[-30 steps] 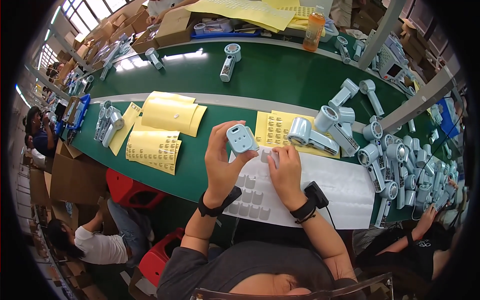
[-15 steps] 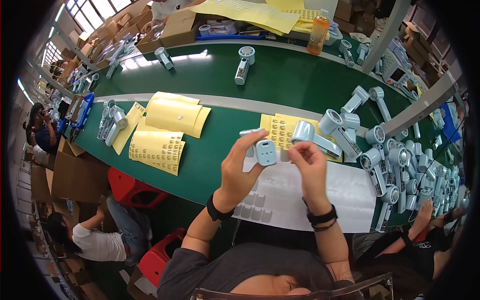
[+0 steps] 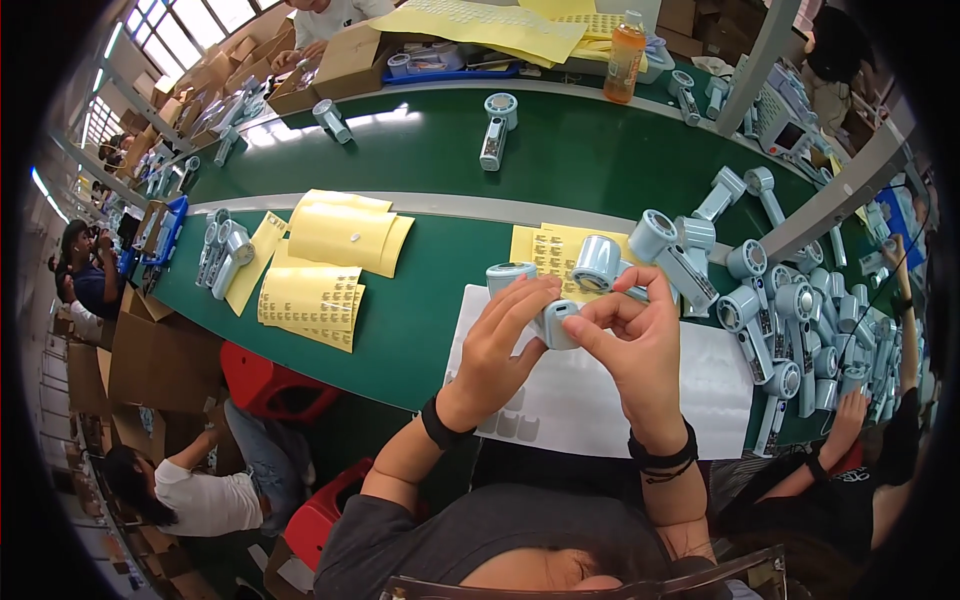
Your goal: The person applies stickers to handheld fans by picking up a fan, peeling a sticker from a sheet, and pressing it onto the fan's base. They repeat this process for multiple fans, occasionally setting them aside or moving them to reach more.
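Note:
My left hand [image 3: 497, 345] is wrapped round a light blue handheld fan [image 3: 559, 319], its base end turned toward me. The fan's round head shows beyond my left fingers. My right hand [image 3: 640, 345] grips the same base, with the thumb pressed flat on the end face and the fingers curled at its side. Whether a sticker lies under that thumb is hidden. Below both hands a white backing sheet [image 3: 640, 400] lies on the green table, with a few grey stickers [image 3: 517, 427] at its near left part. Another handheld fan [image 3: 597, 262] rests just behind, on yellow sticker sheets [image 3: 526, 246].
Many handheld fans [image 3: 795, 300] pile up on the right, beside a co-worker's hand [image 3: 851, 410]. Yellow sheets [image 3: 345, 240] and several fans [image 3: 232, 255] lie at left. Beyond runs a green belt [image 3: 420, 130] with spaced fans. An orange drink bottle [image 3: 625, 58] stands at the back.
My right hand has brought a small grey sticker from beside the fan to its base, where the thumb now presses. The fan has tilted and shifted slightly right.

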Demonstrator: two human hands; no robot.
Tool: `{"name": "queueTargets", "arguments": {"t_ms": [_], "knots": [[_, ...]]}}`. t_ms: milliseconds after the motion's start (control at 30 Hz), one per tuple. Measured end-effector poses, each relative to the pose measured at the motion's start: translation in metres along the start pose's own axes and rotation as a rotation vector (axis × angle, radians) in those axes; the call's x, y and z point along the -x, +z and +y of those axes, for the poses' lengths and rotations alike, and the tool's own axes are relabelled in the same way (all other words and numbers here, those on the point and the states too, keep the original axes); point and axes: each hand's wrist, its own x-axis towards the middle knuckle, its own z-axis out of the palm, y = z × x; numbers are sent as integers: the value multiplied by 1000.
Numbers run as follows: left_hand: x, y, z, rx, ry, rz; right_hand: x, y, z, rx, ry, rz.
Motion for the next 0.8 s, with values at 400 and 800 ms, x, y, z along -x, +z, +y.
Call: {"name": "queueTargets", "arguments": {"t_ms": [400, 800], "knots": [[1, 0, 2, -30, -6, 9, 2, 7, 4, 149, -116, 50], [3, -12, 0, 54, 40, 21, 19, 17, -9, 680, -328, 98]]}}
